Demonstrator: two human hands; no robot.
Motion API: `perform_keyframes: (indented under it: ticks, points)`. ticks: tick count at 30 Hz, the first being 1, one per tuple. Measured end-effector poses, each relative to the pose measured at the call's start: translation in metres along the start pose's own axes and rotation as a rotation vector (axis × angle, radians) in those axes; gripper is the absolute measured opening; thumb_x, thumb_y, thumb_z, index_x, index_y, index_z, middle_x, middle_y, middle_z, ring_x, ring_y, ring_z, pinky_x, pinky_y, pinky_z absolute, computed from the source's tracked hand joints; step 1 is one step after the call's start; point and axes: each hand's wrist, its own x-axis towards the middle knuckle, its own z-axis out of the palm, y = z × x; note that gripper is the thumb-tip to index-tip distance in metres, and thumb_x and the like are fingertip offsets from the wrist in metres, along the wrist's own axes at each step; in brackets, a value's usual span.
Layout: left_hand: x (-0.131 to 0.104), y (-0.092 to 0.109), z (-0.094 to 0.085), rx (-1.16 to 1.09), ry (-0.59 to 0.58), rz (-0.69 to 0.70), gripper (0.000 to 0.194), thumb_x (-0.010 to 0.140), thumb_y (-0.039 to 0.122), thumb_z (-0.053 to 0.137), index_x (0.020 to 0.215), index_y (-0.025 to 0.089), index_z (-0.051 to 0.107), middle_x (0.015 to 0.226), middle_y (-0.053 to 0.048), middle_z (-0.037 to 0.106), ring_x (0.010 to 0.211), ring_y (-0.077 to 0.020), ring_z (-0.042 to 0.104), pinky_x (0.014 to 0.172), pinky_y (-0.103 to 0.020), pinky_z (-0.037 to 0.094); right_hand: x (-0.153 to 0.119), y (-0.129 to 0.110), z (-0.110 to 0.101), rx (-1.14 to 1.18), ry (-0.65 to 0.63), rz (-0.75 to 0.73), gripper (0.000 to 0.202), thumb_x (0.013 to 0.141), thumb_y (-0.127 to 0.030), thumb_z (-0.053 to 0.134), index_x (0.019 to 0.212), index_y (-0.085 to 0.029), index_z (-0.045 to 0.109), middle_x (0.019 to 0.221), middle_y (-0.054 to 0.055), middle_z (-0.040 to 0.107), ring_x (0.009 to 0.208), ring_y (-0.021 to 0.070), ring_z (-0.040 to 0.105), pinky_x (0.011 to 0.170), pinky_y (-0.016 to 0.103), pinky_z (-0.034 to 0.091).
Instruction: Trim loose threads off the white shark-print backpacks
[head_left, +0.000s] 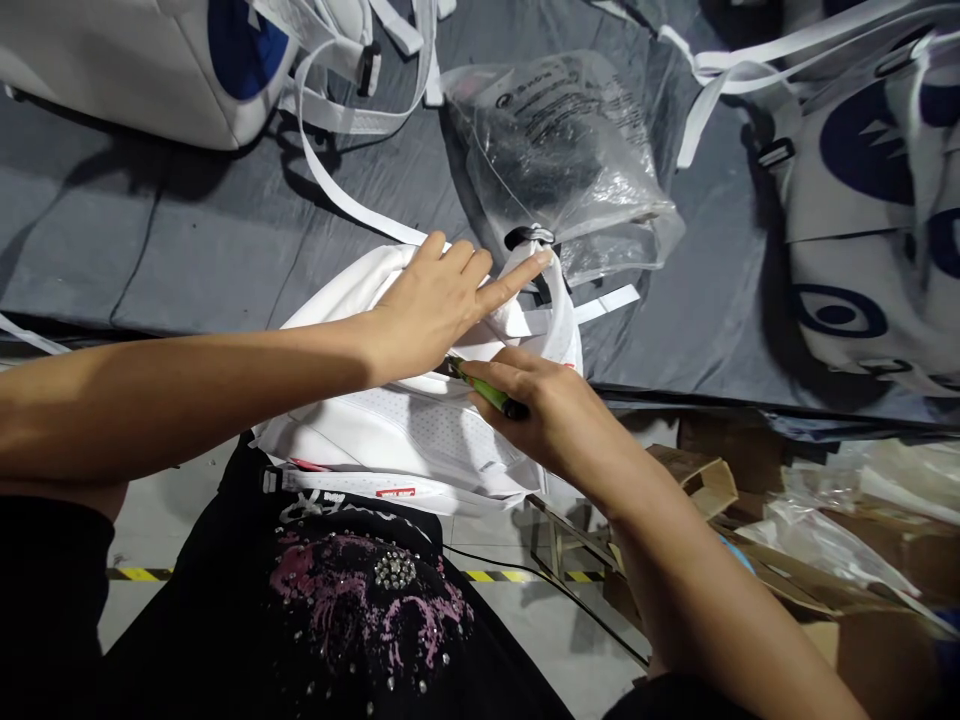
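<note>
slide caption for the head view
A green tool in the right hand's grip, left hand on a white bag

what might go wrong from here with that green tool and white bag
The green tool in the right hand sits close to the left hand, so a slip might hurt it. Its tip, not clearly visible, might mark or snag the white bag. That bag overhangs the near edge of the table, so it could slide off.
</note>
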Motion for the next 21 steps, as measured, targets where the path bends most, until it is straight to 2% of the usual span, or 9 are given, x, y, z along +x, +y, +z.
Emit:
perform_keyframes:
  ticks: [7,16,21]
  points:
    - [0.0001,0.0000,0.0005,-0.003,0.020,0.017,0.099,0.092,0.038,0.055,0.160,0.027,-0.015,0.140,-0.012,0.046,0.133,-0.0401,0.038,0.113,-0.055,0.024,-0.0010,-0.0011,0.0004,-0.008,-0.004,0.009,0.025,0.092,-0.019,0.056,0.111,-0.018,0.072,0.092,0.008,0.068,0.073,0.0191,0.065,0.065,0.033,0.051]
    - [-0.0001,0.0006,-0.0008,0.048,0.005,0.003,0.101,0.091,0.036,0.056,0.159,0.029,-0.018,0.142,-0.012,0.047,0.131,-0.0391,0.040,0.111,-0.055,0.024,-0.0020,0.0010,0.0063,0.041,0.050,-0.014,0.024,0.092,-0.019,0.057,0.112,-0.020,0.071,0.092,0.007,0.067,0.074,0.0178,0.064,0.065,0.031,0.050]
    - [-0.0008,0.0008,-0.0043,0.084,-0.001,0.013,0.101,0.092,0.035,0.057,0.160,0.027,-0.016,0.140,-0.013,0.048,0.129,-0.0370,0.042,0.110,-0.053,0.027,-0.0024,0.0035,0.0091,0.076,0.094,-0.036,0.024,0.093,-0.021,0.058,0.113,-0.019,0.072,0.091,0.007,0.068,0.075,0.0180,0.066,0.068,0.031,0.051]
